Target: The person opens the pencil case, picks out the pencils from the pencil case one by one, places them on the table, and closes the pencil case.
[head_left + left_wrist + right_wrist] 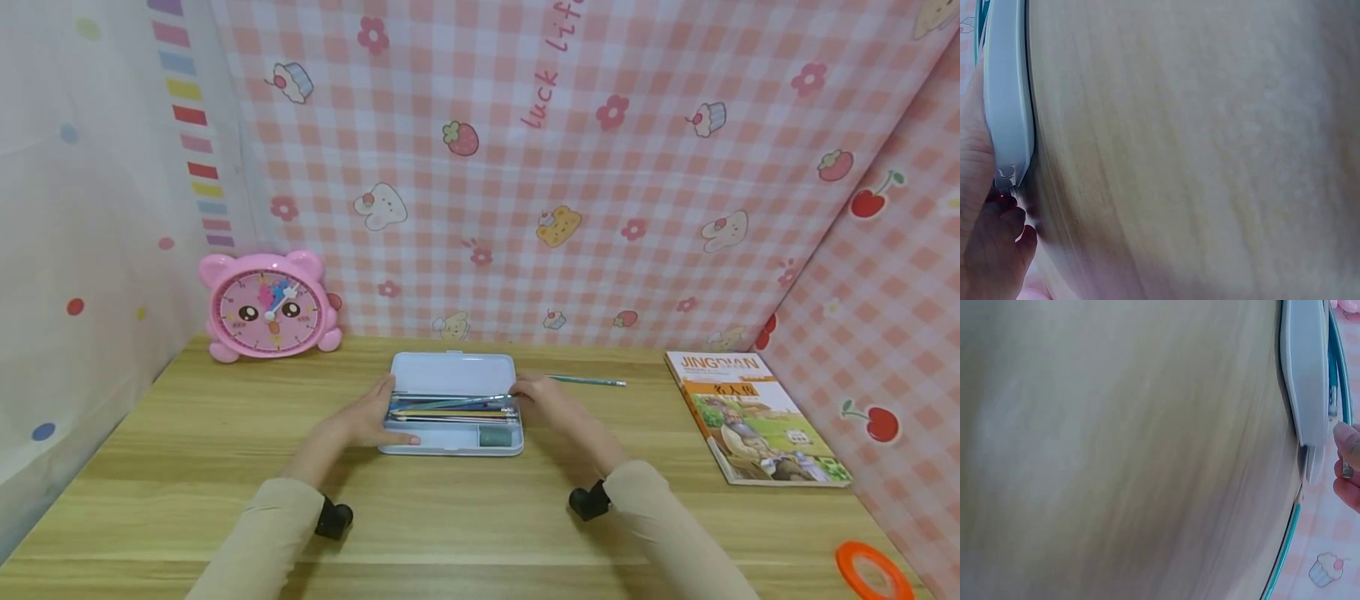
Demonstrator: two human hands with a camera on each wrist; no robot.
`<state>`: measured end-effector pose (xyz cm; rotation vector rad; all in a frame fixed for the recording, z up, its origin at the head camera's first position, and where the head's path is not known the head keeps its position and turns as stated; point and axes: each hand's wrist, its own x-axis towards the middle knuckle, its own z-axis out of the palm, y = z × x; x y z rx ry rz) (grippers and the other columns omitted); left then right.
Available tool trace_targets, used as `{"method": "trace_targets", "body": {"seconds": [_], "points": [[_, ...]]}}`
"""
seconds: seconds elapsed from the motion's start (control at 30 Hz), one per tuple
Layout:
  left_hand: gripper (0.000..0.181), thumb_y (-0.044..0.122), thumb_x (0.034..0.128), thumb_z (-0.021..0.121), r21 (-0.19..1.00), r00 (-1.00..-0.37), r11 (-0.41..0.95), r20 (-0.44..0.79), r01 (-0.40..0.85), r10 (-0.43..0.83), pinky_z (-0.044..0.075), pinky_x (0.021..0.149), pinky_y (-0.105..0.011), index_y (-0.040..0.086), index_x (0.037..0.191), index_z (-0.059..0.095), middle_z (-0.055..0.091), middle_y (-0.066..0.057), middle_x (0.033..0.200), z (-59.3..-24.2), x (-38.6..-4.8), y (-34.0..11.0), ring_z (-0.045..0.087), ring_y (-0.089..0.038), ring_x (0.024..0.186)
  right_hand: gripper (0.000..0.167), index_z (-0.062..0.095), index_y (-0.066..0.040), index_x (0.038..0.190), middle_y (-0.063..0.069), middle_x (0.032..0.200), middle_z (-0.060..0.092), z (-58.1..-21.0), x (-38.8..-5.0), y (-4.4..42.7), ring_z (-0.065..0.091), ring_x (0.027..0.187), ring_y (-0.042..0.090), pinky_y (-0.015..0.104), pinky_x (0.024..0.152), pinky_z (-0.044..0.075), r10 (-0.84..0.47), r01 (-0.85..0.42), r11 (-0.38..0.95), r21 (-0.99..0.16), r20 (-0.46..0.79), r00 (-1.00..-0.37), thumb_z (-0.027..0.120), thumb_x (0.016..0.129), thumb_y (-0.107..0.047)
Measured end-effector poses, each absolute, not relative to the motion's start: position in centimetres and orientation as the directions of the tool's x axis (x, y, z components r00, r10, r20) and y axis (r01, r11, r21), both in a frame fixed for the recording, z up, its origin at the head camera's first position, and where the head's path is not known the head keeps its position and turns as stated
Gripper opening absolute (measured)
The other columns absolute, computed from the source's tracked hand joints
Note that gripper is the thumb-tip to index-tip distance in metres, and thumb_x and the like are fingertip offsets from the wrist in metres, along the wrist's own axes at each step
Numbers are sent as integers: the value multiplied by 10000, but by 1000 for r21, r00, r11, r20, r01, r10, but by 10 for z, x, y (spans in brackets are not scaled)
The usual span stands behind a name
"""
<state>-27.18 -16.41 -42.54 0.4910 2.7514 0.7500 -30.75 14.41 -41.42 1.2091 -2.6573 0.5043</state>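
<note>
A white pencil case lies on the table with its lid folded back. Several pencils fill its long compartment, and a grey-green block sits in the small front-right one. My left hand grips the case at its left end, the thumb over the front compartment. At the other end my right hand pinches a teal pencil by its tail, between thumb and fingers. That pencil slants across the others. A second teal pencil lies on the table behind the right hand, partly hidden by it.
A pink bear-shaped clock stands at the back left. On the right lies a book with a picture cover. An orange ring-shaped object is near the front right corner. Patterned cloth hangs behind the wooden table.
</note>
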Motion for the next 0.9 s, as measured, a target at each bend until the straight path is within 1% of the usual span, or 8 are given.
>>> {"method": "trace_targets", "body": {"seconds": [0.13, 0.23, 0.3, 0.37, 0.5, 0.67, 0.77, 0.9], "points": [[1239, 643, 672, 664, 558, -911, 787, -127, 262, 393, 136, 1133, -528, -133, 1410, 41, 56, -348, 1468, -428, -271, -167, 108, -453, 1367, 135, 682, 1, 946, 127, 969, 680, -415, -309, 153, 648, 909, 243, 350, 811, 540, -675, -750, 608, -261, 327, -661, 622, 827, -20], [1267, 665, 652, 662, 568, -908, 776, -114, 273, 403, 134, 1123, -547, -137, 1408, 37, 59, -363, 1457, -428, -271, -167, 110, -471, 1356, 122, 682, 7, 926, 124, 915, 681, -418, -310, 160, 648, 856, 233, 330, 769, 548, -665, -761, 594, -262, 371, -648, 629, 818, -14], [1255, 649, 662, 667, 565, -908, 779, -119, 270, 401, 130, 1128, -539, -136, 1408, 33, 54, -358, 1461, -427, -271, -167, 103, -465, 1361, 107, 679, 13, 905, 109, 862, 670, -419, -311, 165, 638, 798, 211, 303, 722, 550, -657, -768, 590, -251, 403, -637, 637, 809, -7], [1227, 608, 680, 682, 558, -910, 791, -142, 252, 390, 120, 1140, -519, -137, 1409, 34, 41, -341, 1473, -425, -272, -166, 88, -447, 1374, 89, 677, 18, 883, 102, 829, 654, -421, -311, 171, 626, 771, 202, 295, 701, 546, -641, -765, 590, -257, 428, -637, 638, 803, 10], [1175, 556, 722, 678, 522, -912, 819, -171, 238, 374, 126, 1148, -494, -135, 1410, 23, 24, -322, 1484, -423, -271, -164, 76, -425, 1386, 77, 677, 20, 860, 97, 822, 656, -423, -312, 185, 630, 771, 210, 314, 703, 546, -596, -747, 607, -273, 465, -655, 652, 788, 22], [1163, 545, 730, 678, 506, -915, 831, -177, 233, 364, 142, 1144, -498, -131, 1412, 21, 35, -320, 1485, -424, -272, -164, 86, -424, 1385, 82, 678, 30, 836, 128, 824, 670, -428, -315, 207, 637, 766, 252, 348, 686, 543, -543, -726, 633, -271, 513, -665, 672, 755, 47], [1166, 552, 728, 675, 500, -915, 834, -176, 235, 363, 143, 1144, -498, -134, 1411, 24, 42, -324, 1483, -427, -273, -165, 91, -425, 1384, 76, 677, 33, 820, 146, 821, 668, -431, -317, 223, 634, 751, 267, 362, 668, 541, -507, -701, 654, -285, 523, -685, 680, 746, 53], [1167, 551, 727, 678, 502, -915, 831, -170, 240, 367, 141, 1145, -498, -136, 1410, 25, 43, -327, 1481, -430, -275, -166, 91, -426, 1384, 74, 675, 32, 822, 155, 828, 665, -434, -317, 247, 624, 762, 287, 400, 693, 529, -449, -638, 707, -305, 503, -738, 681, 750, 47]]}}
